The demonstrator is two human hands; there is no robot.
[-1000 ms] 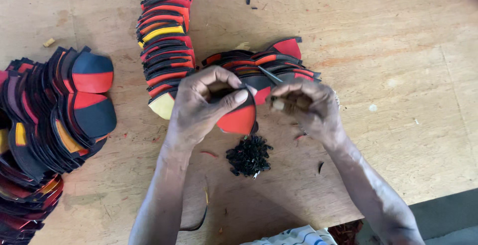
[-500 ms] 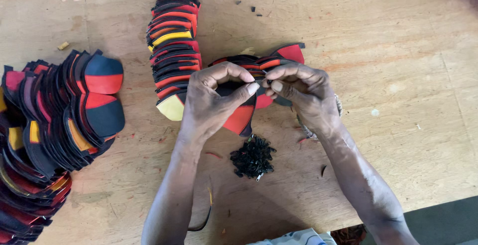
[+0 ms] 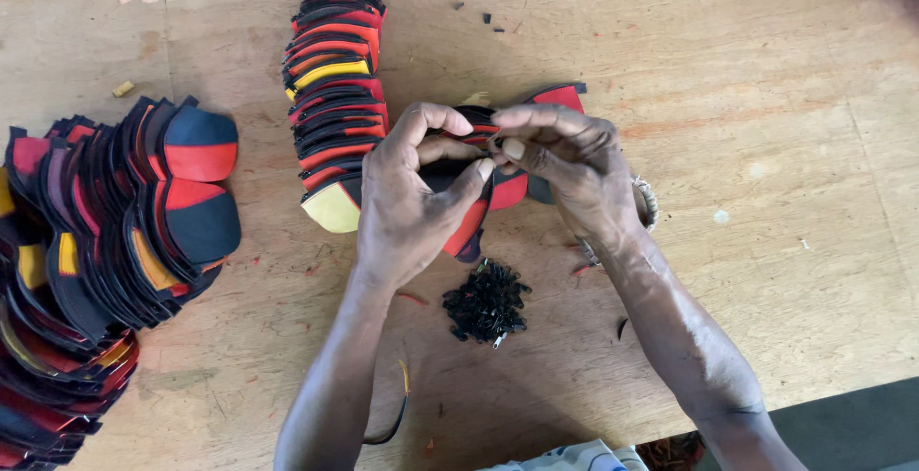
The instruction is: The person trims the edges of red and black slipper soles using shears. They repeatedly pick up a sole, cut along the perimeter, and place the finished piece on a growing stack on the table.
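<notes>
My left hand (image 3: 412, 198) grips a curved black and red fabric piece (image 3: 469, 227) above a wooden table (image 3: 766, 98). My right hand (image 3: 565, 165) meets it from the right, with thumb and fingertips pinched at the piece's top edge. Whatever small item sits between those fingertips is hidden. Right below the hands lies a small heap of tiny black parts (image 3: 486, 301). A fanned row of similar red, black and yellow pieces (image 3: 330, 98) lies just left of my left hand, and more pieces (image 3: 560, 98) show behind my right hand.
A big overlapping pile of the same pieces (image 3: 115, 241) fills the table's left side. A round metal-looking object (image 3: 646, 205) is half hidden under my right wrist. Scraps of black and red thread lie scattered, and the table's front edge (image 3: 842, 394) runs along the lower right.
Both hands have lifted the piece slightly away from me and closed together at its top edge. The view has shifted, so the piles sit a little further right.
</notes>
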